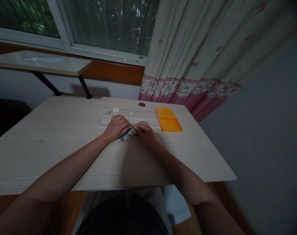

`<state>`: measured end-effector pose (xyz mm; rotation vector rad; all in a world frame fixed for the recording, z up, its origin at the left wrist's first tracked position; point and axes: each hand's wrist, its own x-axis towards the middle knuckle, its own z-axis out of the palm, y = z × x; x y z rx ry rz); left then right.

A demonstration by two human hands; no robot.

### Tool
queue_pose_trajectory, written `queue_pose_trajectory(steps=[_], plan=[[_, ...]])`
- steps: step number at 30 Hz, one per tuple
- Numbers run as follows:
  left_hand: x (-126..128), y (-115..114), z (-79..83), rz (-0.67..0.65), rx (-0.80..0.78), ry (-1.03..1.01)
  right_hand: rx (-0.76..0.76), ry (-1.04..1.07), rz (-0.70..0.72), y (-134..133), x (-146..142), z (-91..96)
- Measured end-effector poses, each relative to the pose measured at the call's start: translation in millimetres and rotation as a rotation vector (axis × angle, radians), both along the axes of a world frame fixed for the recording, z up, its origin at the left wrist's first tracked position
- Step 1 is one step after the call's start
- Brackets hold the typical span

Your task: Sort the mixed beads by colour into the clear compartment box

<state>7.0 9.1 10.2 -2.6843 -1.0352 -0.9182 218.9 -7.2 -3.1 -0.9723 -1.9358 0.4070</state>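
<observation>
Both my hands rest on a pale wooden table (65,143), close together over a small heap of blue, yellow and white bits (128,133). My left hand (116,128) curls over the left side of the heap, fingers bent and touching it. Fingers pinched, my right hand (145,132) presses on the heap's right side. What each hand grips is too small to name. Just beyond the hands lies a clear plastic compartment box (128,117).
An orange lid (168,120) lies open to the right of the clear box. A small dark round object (141,104) sits near the table's far edge. A raised shelf (40,62) stands at back left under the window; a curtain (199,58) hangs at right.
</observation>
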Motion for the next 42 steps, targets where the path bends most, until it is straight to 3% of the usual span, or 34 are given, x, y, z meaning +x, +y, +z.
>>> queue_pose_trajectory(steps=[7,10,34,42], plan=[[-15,20,-10.5,0.292,-0.02,-0.258,0.024,-0.33,-0.086,-1,3,-4.0],[-19,27,-14.4,0.358,-0.019,-0.292,0.017,-0.46,-0.078,-5,-1,-1.8],[-16,25,-16.2,0.363,-0.033,-0.299,0.098,-0.638,-0.137,-8,-2,4.2],[-16,25,-17.4,0.355,-0.035,-0.316,0.06,-0.565,-0.144,-5,-1,0.3]])
